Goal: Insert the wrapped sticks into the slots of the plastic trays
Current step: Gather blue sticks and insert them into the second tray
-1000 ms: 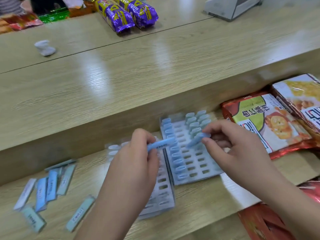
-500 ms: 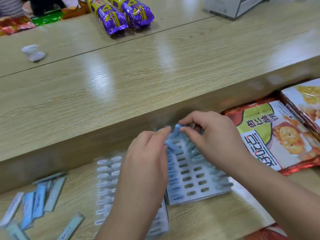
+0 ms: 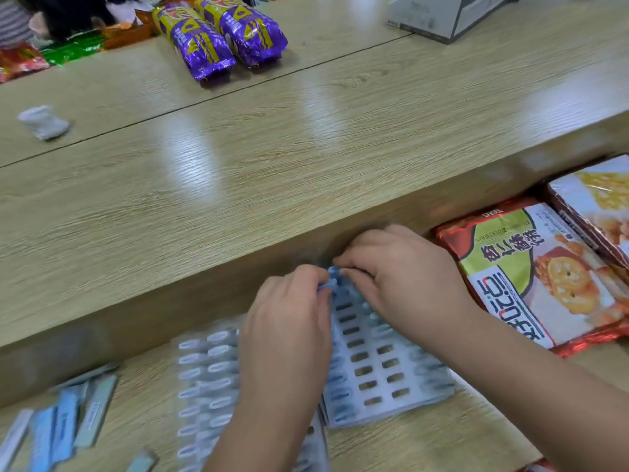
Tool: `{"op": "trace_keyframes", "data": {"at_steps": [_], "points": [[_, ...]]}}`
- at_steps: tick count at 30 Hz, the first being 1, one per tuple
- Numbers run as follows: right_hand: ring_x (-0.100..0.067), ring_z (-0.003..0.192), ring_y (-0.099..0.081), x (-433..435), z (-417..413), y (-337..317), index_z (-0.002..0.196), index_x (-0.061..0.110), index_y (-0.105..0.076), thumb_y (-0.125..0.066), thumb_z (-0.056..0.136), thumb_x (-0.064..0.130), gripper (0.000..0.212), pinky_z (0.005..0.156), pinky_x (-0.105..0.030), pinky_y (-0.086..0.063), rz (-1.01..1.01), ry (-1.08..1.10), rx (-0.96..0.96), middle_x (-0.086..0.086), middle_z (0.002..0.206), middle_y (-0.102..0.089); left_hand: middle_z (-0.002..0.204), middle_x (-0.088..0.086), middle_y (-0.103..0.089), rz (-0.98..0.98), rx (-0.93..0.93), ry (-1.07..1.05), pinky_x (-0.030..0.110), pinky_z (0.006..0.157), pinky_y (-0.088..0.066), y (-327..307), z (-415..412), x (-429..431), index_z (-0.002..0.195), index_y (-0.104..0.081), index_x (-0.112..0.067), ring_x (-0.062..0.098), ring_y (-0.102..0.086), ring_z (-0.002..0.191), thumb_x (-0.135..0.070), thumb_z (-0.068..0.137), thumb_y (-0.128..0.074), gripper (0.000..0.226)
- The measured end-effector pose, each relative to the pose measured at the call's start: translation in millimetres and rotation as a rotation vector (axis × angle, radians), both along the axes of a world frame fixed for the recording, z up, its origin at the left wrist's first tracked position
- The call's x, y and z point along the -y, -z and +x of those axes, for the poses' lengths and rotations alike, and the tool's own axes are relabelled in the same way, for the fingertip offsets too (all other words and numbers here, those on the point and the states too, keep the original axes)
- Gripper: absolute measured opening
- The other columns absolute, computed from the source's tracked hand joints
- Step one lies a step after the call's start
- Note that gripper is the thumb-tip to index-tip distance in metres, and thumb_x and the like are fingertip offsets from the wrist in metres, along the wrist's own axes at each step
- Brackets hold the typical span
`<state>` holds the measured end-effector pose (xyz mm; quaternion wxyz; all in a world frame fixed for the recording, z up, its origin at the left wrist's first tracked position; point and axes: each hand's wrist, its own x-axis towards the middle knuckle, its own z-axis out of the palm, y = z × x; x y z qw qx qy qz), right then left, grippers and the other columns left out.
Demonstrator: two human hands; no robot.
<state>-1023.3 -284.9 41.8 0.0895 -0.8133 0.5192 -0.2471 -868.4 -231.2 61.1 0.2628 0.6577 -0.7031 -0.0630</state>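
Partly done. Outer columns of the right tray (image 3: 381,369) filled, middle slots empty; left tray (image 3: 207,386) blurred, its visible slots filled. Loose wrapped sticks (image 3: 64,424) waited near the shelf's left edge. Pinched a pale blue stick (image 3: 332,279) between curled fingertips of left hand (image 3: 286,332) and right hand (image 3: 401,277), at the right tray's far edge.

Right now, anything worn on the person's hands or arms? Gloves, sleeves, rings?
Nothing that shows. Left hand and right hand are bare: no gloves, rings or watch visible. Left forearm and right forearm are bare to the frame edge, with no sleeve in view. Blur hides fine detail.
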Motion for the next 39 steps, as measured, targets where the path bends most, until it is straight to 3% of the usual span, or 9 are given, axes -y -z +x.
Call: {"op": "trace_keyframes", "data": {"at_steps": [3, 8, 14, 18, 25, 28, 32, 39], "points": [[-0.016, 0.083, -0.056, -1.6, 1.4, 0.4, 0.092, 0.038, -0.074, -0.044, 0.088, 0.043, 0.030, 0.049, -0.033, -0.050, -0.001, -0.006, -0.039, 0.013, 0.088, -0.064, 0.071, -0.018, -0.054, -0.035, -0.029, -0.013, 0.027, 0.051, -0.040, -0.2, -0.5, 4.4, 0.092, -0.068, -0.021, 0.016, -0.056, 0.072, -0.019, 0.081, -0.077, 0.015], [-0.015, 0.082, -0.056, -2.3, 0.8, 0.5, 0.093, 0.039, -0.074, -0.053, 0.088, 0.039, 0.021, 0.049, -0.029, -0.047, 0.006, 0.030, -0.043, 0.013, 0.088, -0.061, 0.070, -0.031, -0.033, -0.039, -0.093, 0.016, 0.026, 0.054, -0.042, 1.2, 0.7, 9.5, 0.094, -0.068, -0.022, 0.013, -0.055, 0.071, -0.020, 0.083, -0.074, 0.013], [-0.015, 0.082, -0.055, -3.7, 1.9, 1.3, 0.094, 0.039, -0.074, -0.048, 0.088, 0.041, 0.026, 0.053, -0.035, -0.052, 0.019, 0.051, -0.015, 0.014, 0.089, -0.061, 0.066, -0.013, -0.057, -0.046, -0.016, 0.109, 0.038, 0.048, -0.049, 8.3, 8.4, 13.0, 0.088, -0.070, -0.019, 0.019, -0.055, 0.069, -0.014, 0.082, -0.077, 0.011], [-0.015, 0.083, -0.056, -4.5, 2.2, 1.2, 0.096, 0.040, -0.074, -0.045, 0.088, 0.042, 0.029, 0.055, -0.034, -0.051, 0.019, 0.061, -0.019, 0.014, 0.090, -0.061, 0.084, -0.012, -0.070, -0.034, -0.017, 0.118, 0.037, 0.061, -0.053, 12.0, 8.1, 14.5, 0.094, -0.077, -0.025, 0.019, -0.059, 0.077, -0.019, 0.083, -0.076, 0.012], [-0.016, 0.088, -0.055, -6.2, -2.5, -2.1, 0.108, 0.038, -0.072, -0.041, 0.090, 0.037, 0.036, 0.059, -0.030, -0.050, 0.063, 0.005, -0.068, 0.014, 0.097, -0.061, 0.103, -0.002, -0.063, -0.020, 0.086, 0.197, 0.046, 0.069, -0.052, 23.1, 17.0, 7.4, 0.118, -0.071, -0.022, 0.024, -0.053, 0.086, -0.031, 0.096, -0.054, 0.029], [-0.015, 0.096, -0.055, -11.6, -4.8, -6.4, 0.118, 0.033, -0.068, -0.047, 0.091, 0.031, 0.035, 0.073, -0.033, -0.052, 0.102, -0.006, -0.030, 0.014, 0.106, -0.062, 0.116, -0.005, -0.060, 0.009, -0.008, 0.237, 0.035, 0.087, -0.050, 14.5, 25.0, -1.1, 0.130, -0.064, -0.019, 0.017, -0.053, 0.103, -0.035, 0.096, -0.048, 0.041], [-0.012, 0.102, -0.057, -32.2, 11.3, -21.6, 0.115, 0.028, -0.069, -0.051, 0.091, 0.024, 0.031, 0.083, -0.039, -0.052, 0.064, 0.020, 0.093, 0.015, 0.110, -0.062, 0.115, -0.009, -0.061, -0.056, -0.167, 0.174, 0.013, 0.095, -0.037, -13.5, 54.6, -20.7, 0.116, -0.071, -0.019, 0.009, -0.053, 0.111, -0.028, 0.095, -0.055, 0.028], [-0.013, 0.099, -0.061, -83.9, 134.7, -42.3, 0.109, 0.026, -0.069, -0.056, 0.090, 0.021, 0.024, 0.083, -0.030, -0.049, 0.093, -0.254, 0.198, 0.013, 0.105, -0.065, 0.103, -0.014, -0.064, -0.102, -0.229, -0.092, 0.020, 0.088, -0.044, -13.1, 164.8, -79.3, 0.104, -0.073, -0.024, 0.009, -0.059, 0.102, -0.028, 0.091, -0.055, 0.023]]}}
